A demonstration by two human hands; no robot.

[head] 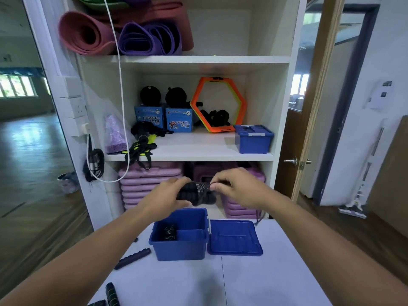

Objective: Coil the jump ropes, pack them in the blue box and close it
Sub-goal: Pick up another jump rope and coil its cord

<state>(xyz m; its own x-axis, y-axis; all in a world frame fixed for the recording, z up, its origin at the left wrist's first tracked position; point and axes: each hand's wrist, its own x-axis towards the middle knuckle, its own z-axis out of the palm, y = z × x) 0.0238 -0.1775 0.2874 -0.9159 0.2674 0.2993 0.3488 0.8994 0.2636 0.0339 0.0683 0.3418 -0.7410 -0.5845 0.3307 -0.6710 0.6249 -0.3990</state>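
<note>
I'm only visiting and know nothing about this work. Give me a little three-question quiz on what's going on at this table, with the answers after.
1. True or false: the blue box on the table has its lid on.
2. What do the left hand and the right hand hold between them? A) a purple mat B) a black jump rope C) an orange hexagon
3. Fill in: a coiled rope already lies in the ____ side of the box, as the camera sees it.

Key: 1 false, the lid lies flat on the table beside the box; 2 B; 3 left.
</note>
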